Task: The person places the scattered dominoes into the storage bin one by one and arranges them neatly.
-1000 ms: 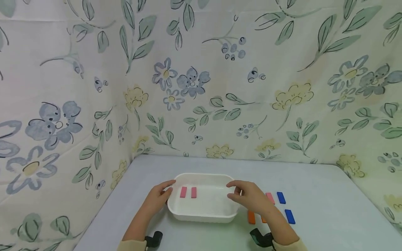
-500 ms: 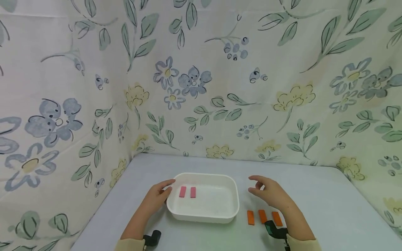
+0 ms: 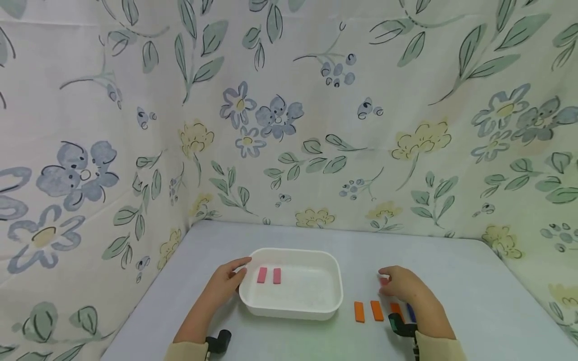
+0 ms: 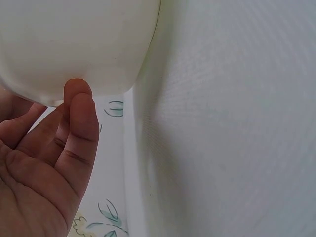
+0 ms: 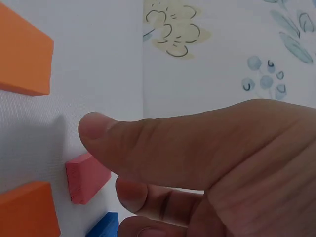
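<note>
At its left edge, my left hand (image 3: 227, 281) holds the white plastic tray (image 3: 293, 313). The left wrist view shows its curved fingertips (image 4: 78, 90) against the tray's outer wall. Inside the tray, toward the left, lie two small pink blocks (image 3: 262, 275). Right of the tray, my right hand (image 3: 406, 287) reaches down over a third pink block (image 3: 384, 282). In the right wrist view this pink block (image 5: 88, 177) shows partly behind the thumb, with the fingers apart from the thumb around it.
Three orange blocks (image 3: 377, 311) lie in a row nearer the front, right of the tray. A blue block (image 3: 411, 313) is partly hidden by the right forearm. Each wrist wears a black camera (image 3: 219, 342). Floral cloth (image 3: 316, 150) hangs behind the pale table (image 3: 280, 341).
My right hand has moved from over the tray's right side out to the right, then down to the pink block. My left hand stays at the tray's left edge.
</note>
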`<state>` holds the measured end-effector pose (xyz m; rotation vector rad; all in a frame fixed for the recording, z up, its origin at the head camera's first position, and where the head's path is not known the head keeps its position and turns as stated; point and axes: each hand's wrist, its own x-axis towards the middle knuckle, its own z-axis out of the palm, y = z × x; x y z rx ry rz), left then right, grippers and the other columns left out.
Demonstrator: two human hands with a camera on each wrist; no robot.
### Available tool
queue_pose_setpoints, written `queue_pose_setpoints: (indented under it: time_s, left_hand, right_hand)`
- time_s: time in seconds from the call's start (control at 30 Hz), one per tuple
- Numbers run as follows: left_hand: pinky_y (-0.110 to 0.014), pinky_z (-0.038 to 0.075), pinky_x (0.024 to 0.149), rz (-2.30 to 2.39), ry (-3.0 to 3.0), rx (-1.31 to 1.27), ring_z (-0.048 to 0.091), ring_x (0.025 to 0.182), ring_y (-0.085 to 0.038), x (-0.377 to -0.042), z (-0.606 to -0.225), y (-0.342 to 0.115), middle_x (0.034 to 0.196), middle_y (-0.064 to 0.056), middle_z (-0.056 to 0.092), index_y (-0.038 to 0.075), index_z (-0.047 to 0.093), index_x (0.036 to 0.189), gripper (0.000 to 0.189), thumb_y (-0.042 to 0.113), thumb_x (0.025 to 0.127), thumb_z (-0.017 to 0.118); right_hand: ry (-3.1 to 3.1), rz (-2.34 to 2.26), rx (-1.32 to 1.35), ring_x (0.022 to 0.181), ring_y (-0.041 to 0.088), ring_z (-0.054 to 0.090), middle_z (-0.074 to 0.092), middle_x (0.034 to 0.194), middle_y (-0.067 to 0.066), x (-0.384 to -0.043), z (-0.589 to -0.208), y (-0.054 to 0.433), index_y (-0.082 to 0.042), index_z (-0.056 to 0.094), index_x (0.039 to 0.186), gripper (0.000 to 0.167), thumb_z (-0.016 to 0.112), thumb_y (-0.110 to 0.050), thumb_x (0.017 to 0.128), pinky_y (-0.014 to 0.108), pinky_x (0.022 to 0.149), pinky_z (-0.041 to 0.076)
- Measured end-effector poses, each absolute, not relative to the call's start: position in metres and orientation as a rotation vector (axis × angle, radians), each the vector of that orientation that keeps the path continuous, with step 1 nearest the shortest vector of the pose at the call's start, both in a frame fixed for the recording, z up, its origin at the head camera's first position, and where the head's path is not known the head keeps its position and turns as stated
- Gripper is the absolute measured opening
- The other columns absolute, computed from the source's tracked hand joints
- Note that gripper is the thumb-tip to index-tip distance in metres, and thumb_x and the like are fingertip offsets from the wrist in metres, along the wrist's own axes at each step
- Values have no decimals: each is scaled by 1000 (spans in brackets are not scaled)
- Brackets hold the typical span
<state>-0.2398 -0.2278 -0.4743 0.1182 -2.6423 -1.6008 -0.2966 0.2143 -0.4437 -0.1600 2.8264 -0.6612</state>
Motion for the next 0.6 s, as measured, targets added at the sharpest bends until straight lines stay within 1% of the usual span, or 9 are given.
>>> queue_pose_setpoints:
  time_s: [0.1,0.2,0.3,0.43,0.6]
  left_hand:
    - [-38,53,65,-1599,-2638,103,57,70,-20,-242,-474,-227,119,-12,64,13,60,140,39,11,101,60]
    - [-37,54,67,-1605,-2633,105,58,71,-20,-244,-474,-226,129,-13,61,13,60,140,39,11,101,60]
    - [-37,54,67,-1604,-2636,109,58,72,-20,-244,-473,-226,133,-14,59,13,60,140,39,11,101,60]
    - [-37,54,68,-1593,-2643,113,58,72,-19,-243,-471,-227,132,-14,60,13,61,140,39,11,101,60]
    - [-36,54,67,-1579,-2646,107,59,73,-19,-239,-466,-228,130,-13,61,14,60,140,39,13,101,61]
  right_hand:
    - [2828,-636,-148,89,29,59,65,105,18,-299,-447,219,1,65,126,47,78,-10,83,56,84,50]
    - [2837,-618,-142,88,30,59,65,105,21,-301,-448,222,2,65,125,45,77,-10,83,58,81,51]
    - [2838,-616,-132,87,31,59,64,106,22,-301,-450,225,1,66,123,43,77,-9,83,58,78,52]
    - [2832,-630,-128,86,31,58,64,105,21,-302,-451,228,0,67,121,42,77,-10,82,58,77,52]
    - [2834,-640,-135,87,32,59,65,105,21,-299,-442,230,1,66,122,45,79,-13,81,60,79,51]
